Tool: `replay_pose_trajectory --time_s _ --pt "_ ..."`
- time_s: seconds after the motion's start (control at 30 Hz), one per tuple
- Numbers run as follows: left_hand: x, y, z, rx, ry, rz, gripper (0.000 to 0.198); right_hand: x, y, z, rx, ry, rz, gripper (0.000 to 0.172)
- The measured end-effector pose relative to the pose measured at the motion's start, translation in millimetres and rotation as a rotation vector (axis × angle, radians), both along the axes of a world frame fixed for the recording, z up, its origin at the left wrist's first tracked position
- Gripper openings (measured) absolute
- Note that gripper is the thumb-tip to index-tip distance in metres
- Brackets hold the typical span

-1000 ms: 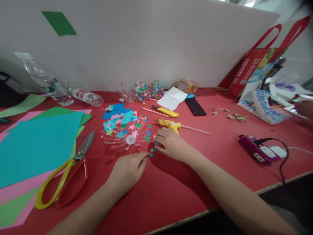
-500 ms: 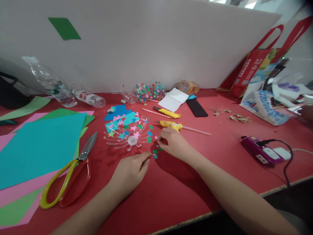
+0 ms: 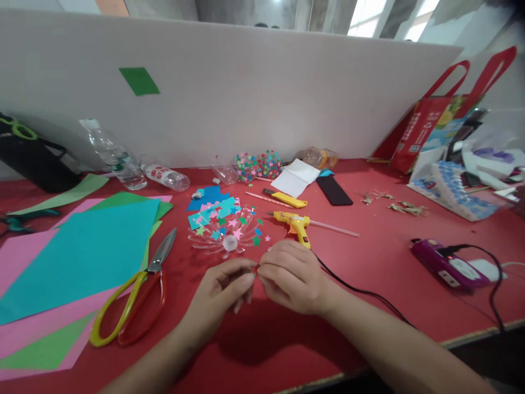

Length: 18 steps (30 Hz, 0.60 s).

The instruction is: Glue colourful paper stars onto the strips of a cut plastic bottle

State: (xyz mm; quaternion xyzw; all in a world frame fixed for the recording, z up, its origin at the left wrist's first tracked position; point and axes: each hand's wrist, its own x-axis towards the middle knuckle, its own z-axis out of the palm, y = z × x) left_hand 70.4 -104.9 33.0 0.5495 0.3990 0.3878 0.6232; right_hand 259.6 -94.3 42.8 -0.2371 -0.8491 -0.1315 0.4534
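Observation:
My left hand (image 3: 221,295) and my right hand (image 3: 289,276) are lifted off the red table (image 3: 287,350) and meet fingertip to fingertip. Both pinch something tiny and reddish between them, too small to name. Just beyond them lies a cut clear plastic bottle bottom (image 3: 227,241), spread like a flower and covered with small coloured paper stars. A yellow glue gun (image 3: 293,223) lies right behind my right hand, its black cord running off to the right.
Large scissors (image 3: 131,298) with yellow and red handles lie left on coloured paper sheets (image 3: 77,251). Clear bottles (image 3: 118,158), a yellow cutter (image 3: 287,198), a black phone (image 3: 334,190), white paper and a star-covered ball (image 3: 258,164) line the white board. A purple device (image 3: 449,265) and red bag stand right.
Both hands have left the loose stars on the table and risen toward me, coming together in a pinch. The view has tilted up and the glue gun shows fully.

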Motion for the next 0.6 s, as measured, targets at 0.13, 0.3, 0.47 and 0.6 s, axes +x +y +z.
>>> replay_pose_trajectory --time_s 0.13,0.3,0.47,0.6 --pt "0 2 1.1 -0.04 -0.039 -0.018 0.031 1 2 -1.3 0.056 -0.039 0.031 0.01" --pt "2 4 7.3 -0.004 0.052 0.048 0.022 7 4 -1.4 -0.049 -0.101 0.034 0.01" --pt "-2 0 17.1 0.233 0.2 0.106 0.017 41 32 13.0 -0.666 -0.134 -0.779 0.029" --pt "-9 1 18.6 0.395 0.27 0.216 0.012 56 54 18.2 -0.983 -0.223 -1.059 0.043"
